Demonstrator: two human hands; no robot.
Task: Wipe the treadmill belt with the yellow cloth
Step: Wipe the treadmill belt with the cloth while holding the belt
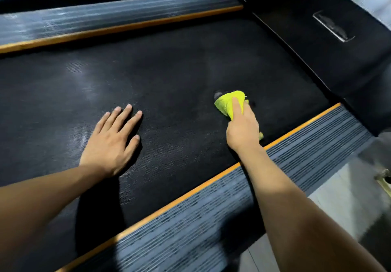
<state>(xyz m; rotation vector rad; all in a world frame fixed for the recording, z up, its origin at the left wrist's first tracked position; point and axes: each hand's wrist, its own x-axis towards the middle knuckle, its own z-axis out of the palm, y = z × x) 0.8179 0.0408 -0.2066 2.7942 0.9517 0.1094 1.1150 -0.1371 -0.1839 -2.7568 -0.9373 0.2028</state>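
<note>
At the far left we see a grey ribbed side rail running along the far edge of the treadmill, with an orange strip bordering it where it meets the belt. The belt is black and finely textured, and it fills the middle of the view from left to right, with a pale sheen on its left part. Our left hand lies flat on the belt, palm down, fingers straight and spread, grasping nothing; its forearm comes in from the near left corner. Further right, our right hand presses the cloth onto the belt: the index finger lies stretched along the top of the cloth, and the other fingers curl around it. The cloth is bright yellow-green and bunched, its bulk sticking out beyond the fingertips on the far side, with a small corner showing at the near right of the hand. It sits on the right part of the belt, near the second orange strip. Beside that strip runs the near side rail, grey and ribbed, which our right forearm crosses. At the far right, a black motor cover rises at the end of the belt, bearing a silver badge.
</note>
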